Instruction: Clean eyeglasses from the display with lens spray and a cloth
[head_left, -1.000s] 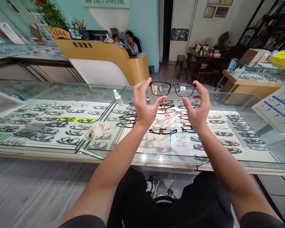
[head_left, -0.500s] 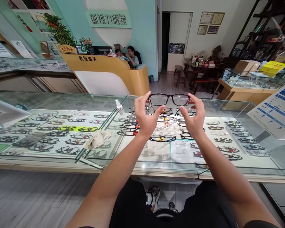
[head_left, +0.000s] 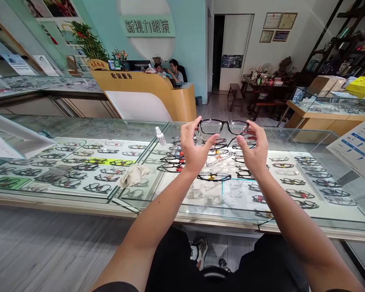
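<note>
A pair of black-framed glasses point(head_left: 223, 127) is held up at arm's length above the glass display counter point(head_left: 158, 205). My left hand point(head_left: 194, 148) pinches the left end of the frame between thumb and fingers. My right hand point(head_left: 255, 148) grips the right end the same way. The lenses face away from me, level. Below my hands, several glasses frames point(head_left: 214, 176) lie in rows inside the case.
A beige cloth point(head_left: 132, 176) and a small spray bottle point(head_left: 160, 136) rest on the counter's glass top. A leaflet stand point(head_left: 355, 148) is at the right. Two people sit behind a yellow reception desk point(head_left: 152, 91) beyond. My knees and a stool are under the counter edge.
The view has tilted up and shifted slightly. My hands have drawn closer together on the glasses, which now sit a little lower over the counter.
</note>
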Tool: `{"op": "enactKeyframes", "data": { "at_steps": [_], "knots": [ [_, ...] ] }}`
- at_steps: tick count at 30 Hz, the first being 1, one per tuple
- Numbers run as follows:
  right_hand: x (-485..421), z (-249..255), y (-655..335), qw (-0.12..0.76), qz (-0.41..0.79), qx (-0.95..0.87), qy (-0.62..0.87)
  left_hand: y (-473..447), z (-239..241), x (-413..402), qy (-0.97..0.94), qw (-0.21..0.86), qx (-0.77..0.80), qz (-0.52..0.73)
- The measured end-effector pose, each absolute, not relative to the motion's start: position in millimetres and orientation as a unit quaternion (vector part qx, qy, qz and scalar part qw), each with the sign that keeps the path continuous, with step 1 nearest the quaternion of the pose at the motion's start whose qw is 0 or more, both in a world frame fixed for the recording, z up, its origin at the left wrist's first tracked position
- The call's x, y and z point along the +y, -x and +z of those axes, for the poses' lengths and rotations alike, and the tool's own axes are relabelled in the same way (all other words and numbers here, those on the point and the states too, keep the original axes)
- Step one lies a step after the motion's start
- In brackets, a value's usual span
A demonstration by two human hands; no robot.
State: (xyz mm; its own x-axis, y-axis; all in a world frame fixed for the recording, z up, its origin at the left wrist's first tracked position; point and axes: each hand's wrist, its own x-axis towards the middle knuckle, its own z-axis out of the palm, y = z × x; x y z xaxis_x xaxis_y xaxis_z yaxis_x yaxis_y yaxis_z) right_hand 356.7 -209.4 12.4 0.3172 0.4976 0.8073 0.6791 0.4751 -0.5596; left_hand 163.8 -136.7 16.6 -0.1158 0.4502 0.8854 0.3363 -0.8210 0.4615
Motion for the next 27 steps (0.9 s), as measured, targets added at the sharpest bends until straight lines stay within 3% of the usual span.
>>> {"op": "enactKeyframes", "data": {
  "at_steps": [7,12,17,23,27],
  "knots": [
    [-216,17,-356,0.624,-0.173,-0.578,0.497,-167,6,-121,-0.681,0.212,0.266,0.649],
    [-216,16,-356,0.619,-0.182,-0.579,0.499,-170,3,-122,-0.667,0.253,0.288,0.639],
    [-216,15,-352,0.626,-0.138,-0.588,0.493,-170,4,-125,-0.666,0.207,0.3,0.651],
    [-213,18,-352,0.701,-0.028,-0.542,0.463,-165,9,-129,-0.663,0.032,0.272,0.697],
    [-215,22,-352,0.704,-0.016,-0.533,0.469,-163,10,-131,-0.662,-0.017,0.252,0.706]
  ]
}}
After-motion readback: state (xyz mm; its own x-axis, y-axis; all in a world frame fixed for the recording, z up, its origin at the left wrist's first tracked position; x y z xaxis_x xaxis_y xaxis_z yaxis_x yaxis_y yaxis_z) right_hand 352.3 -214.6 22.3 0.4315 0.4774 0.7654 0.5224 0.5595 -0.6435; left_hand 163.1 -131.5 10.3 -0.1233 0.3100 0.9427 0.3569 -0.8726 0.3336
